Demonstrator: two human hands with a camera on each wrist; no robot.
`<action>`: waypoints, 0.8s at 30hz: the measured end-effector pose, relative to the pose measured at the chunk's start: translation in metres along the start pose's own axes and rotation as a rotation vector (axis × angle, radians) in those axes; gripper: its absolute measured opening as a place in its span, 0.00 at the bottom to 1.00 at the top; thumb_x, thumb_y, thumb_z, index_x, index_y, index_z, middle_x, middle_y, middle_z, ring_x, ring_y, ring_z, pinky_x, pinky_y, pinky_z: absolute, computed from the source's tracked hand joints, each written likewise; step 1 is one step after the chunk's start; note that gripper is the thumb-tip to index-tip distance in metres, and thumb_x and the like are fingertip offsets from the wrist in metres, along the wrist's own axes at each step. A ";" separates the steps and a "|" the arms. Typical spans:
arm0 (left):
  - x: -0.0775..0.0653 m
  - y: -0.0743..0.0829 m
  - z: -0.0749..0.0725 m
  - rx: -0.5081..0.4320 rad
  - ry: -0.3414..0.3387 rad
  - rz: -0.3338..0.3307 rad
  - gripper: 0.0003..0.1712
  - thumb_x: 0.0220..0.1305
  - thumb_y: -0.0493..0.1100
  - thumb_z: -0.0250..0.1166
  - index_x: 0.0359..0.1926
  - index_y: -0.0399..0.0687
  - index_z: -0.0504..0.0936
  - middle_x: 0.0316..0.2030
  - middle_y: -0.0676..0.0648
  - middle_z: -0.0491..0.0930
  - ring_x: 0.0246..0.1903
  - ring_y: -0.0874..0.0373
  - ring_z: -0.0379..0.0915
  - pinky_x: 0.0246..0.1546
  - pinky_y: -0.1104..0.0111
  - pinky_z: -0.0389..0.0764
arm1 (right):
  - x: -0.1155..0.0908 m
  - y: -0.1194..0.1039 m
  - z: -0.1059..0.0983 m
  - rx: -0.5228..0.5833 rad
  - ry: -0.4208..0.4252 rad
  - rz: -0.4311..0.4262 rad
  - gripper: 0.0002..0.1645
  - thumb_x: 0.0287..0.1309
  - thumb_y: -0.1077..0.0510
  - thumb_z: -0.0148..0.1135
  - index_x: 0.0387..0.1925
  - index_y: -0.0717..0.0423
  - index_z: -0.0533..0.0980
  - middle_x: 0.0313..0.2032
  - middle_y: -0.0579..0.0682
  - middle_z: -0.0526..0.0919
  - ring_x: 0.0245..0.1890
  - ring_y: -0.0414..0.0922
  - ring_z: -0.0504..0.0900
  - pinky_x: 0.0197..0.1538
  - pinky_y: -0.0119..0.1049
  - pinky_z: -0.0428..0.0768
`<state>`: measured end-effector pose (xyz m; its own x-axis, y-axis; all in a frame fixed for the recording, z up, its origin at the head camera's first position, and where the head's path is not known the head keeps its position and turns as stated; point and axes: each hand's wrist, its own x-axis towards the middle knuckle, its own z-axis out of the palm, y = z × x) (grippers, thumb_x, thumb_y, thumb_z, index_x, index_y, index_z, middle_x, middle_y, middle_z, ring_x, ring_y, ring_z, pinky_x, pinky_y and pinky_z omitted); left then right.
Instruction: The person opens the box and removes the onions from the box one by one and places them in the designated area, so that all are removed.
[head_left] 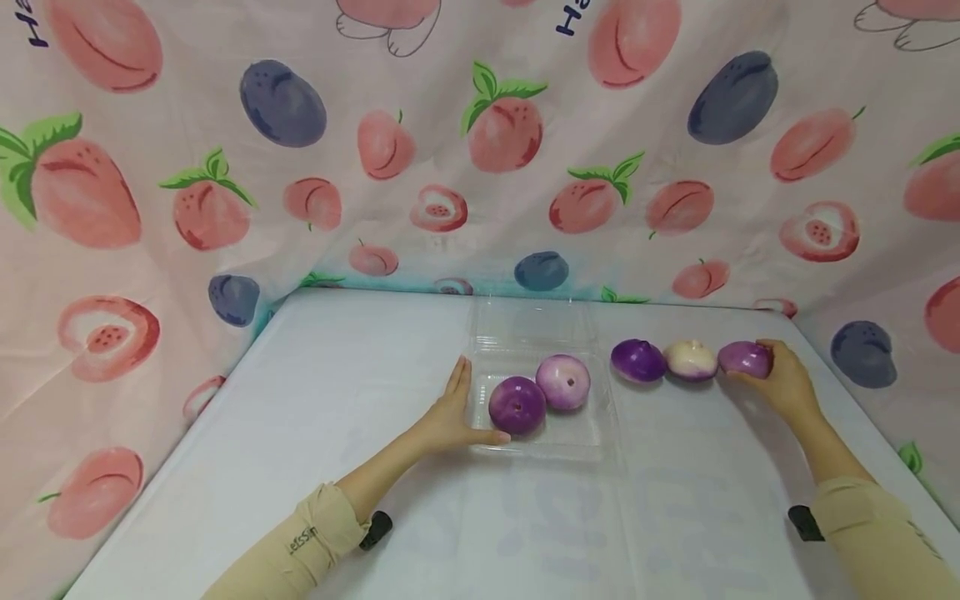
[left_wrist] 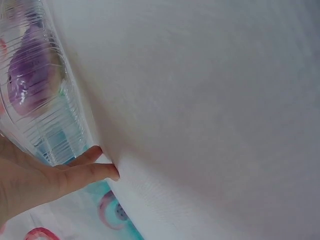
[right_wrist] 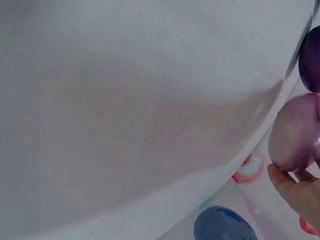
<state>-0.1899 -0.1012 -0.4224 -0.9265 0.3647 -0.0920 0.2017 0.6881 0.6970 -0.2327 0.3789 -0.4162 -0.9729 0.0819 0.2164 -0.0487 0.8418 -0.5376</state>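
Note:
My left hand rests against the left side of a clear plastic clamshell box, fingers straight and thumb along its front edge. The box lies with its lid opened back. Inside it are a dark purple onion and a lighter purple onion. To the right of the box, my right hand grips a purple onion, the rightmost in a row. Beside it stand a whitish onion and a deep purple onion. In the right wrist view, fingertips touch the gripped onion.
A white-covered table carries everything. Behind and at both sides hangs a pink cloth printed with peaches and plums. Black straps show at both wrists, below beige sleeves.

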 end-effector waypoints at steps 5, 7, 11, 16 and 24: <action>0.000 0.000 0.000 -0.013 -0.003 0.003 0.76 0.41 0.63 0.75 0.73 0.38 0.30 0.74 0.42 0.24 0.72 0.38 0.39 0.67 0.48 0.58 | 0.002 0.003 0.003 -0.004 0.003 -0.008 0.44 0.57 0.53 0.64 0.57 0.83 0.55 0.51 0.84 0.62 0.52 0.76 0.62 0.55 0.68 0.62; 0.001 0.000 0.001 -0.015 0.000 0.007 0.76 0.40 0.63 0.75 0.73 0.38 0.31 0.74 0.42 0.24 0.72 0.38 0.39 0.67 0.48 0.59 | 0.002 0.005 0.004 -0.007 0.001 -0.013 0.43 0.56 0.53 0.64 0.57 0.84 0.56 0.50 0.84 0.62 0.51 0.76 0.63 0.54 0.68 0.62; 0.001 0.000 0.001 -0.015 -0.004 0.008 0.77 0.40 0.63 0.75 0.73 0.38 0.30 0.74 0.41 0.25 0.72 0.38 0.39 0.67 0.48 0.58 | 0.003 0.009 0.006 -0.015 -0.015 -0.026 0.42 0.55 0.56 0.65 0.56 0.85 0.56 0.49 0.85 0.62 0.50 0.76 0.63 0.54 0.68 0.62; 0.003 0.001 0.001 -0.010 0.000 0.008 0.77 0.40 0.63 0.75 0.73 0.37 0.31 0.74 0.40 0.25 0.72 0.38 0.39 0.67 0.49 0.58 | 0.006 0.010 0.006 -0.015 -0.029 -0.015 0.42 0.56 0.56 0.64 0.57 0.83 0.55 0.50 0.84 0.62 0.50 0.77 0.63 0.53 0.69 0.62; 0.003 -0.001 0.000 -0.012 -0.002 -0.003 0.77 0.40 0.64 0.75 0.73 0.38 0.30 0.74 0.41 0.24 0.72 0.39 0.39 0.67 0.48 0.58 | 0.011 0.008 0.006 -0.009 -0.075 0.030 0.45 0.56 0.54 0.64 0.58 0.82 0.52 0.51 0.85 0.61 0.52 0.77 0.62 0.55 0.69 0.62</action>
<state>-0.1926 -0.1007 -0.4238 -0.9264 0.3640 -0.0960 0.1949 0.6820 0.7049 -0.2456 0.3833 -0.4234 -0.9881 0.0671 0.1386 -0.0178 0.8445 -0.5353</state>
